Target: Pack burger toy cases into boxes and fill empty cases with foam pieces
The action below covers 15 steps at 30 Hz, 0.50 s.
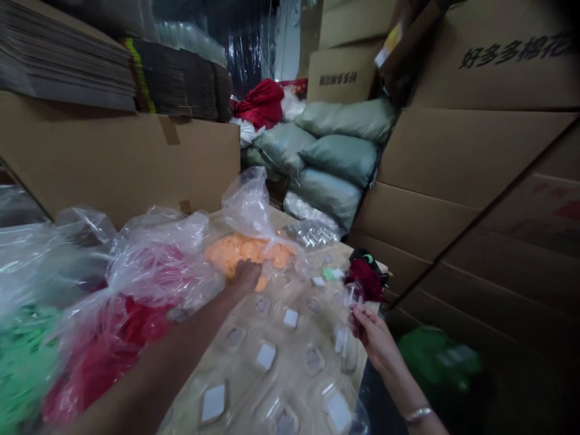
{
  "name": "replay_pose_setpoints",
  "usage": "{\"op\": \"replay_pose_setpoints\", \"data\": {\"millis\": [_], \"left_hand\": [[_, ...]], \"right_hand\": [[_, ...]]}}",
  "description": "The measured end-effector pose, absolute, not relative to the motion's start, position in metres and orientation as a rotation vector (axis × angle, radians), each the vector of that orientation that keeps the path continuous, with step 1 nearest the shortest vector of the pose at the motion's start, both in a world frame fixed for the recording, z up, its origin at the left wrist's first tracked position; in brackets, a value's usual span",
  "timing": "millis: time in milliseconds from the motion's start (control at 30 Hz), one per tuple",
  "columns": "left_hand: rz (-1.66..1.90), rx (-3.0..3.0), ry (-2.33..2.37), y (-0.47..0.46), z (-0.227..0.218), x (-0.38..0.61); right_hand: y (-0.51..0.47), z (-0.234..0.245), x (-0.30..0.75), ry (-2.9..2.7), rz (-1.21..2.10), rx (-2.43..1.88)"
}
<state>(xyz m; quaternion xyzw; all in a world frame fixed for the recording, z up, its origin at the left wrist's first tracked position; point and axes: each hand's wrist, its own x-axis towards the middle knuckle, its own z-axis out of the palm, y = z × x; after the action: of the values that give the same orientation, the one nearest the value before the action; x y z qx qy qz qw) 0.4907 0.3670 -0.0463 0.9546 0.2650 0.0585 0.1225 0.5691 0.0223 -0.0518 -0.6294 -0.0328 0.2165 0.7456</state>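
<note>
My left hand point(246, 275) reaches onto a heap of orange pieces point(226, 252) at the mouth of a clear plastic bag point(249, 202). Its fingertips are hidden among the pieces, and blur keeps me from telling whether they grip one. At the table's right edge, my right hand point(372, 332) pinches a small clear plastic case point(353, 295) between thumb and fingers. Between the hands, clear plastic cases lie in rough rows on the table point(244, 380), some with a white square point(266, 355) inside. A light green piece point(328, 273) lies among the farther ones.
Clear bags with red pieces point(104, 356) and green pieces point(27, 356) crowd the left side. Dark red cloth point(365, 279) lies at the table's right corner. Large cartons point(475, 163) rise on the right; stuffed sacks point(338, 160) are piled behind. A green bag point(437, 356) sits below, right.
</note>
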Motion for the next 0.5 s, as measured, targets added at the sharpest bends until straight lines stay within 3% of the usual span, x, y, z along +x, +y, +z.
{"op": "replay_pose_setpoints", "data": {"millis": [300, 500], "left_hand": [[0.451, 2.224, 1.485, 0.489, -0.022, 0.460], [0.520, 1.985, 1.528, 0.508, -0.030, 0.435]], "right_hand": [[0.094, -0.032, 0.606, -0.498, 0.316, -1.874], [0.159, -0.035, 0.628, -0.673, 0.314, -2.294]]}}
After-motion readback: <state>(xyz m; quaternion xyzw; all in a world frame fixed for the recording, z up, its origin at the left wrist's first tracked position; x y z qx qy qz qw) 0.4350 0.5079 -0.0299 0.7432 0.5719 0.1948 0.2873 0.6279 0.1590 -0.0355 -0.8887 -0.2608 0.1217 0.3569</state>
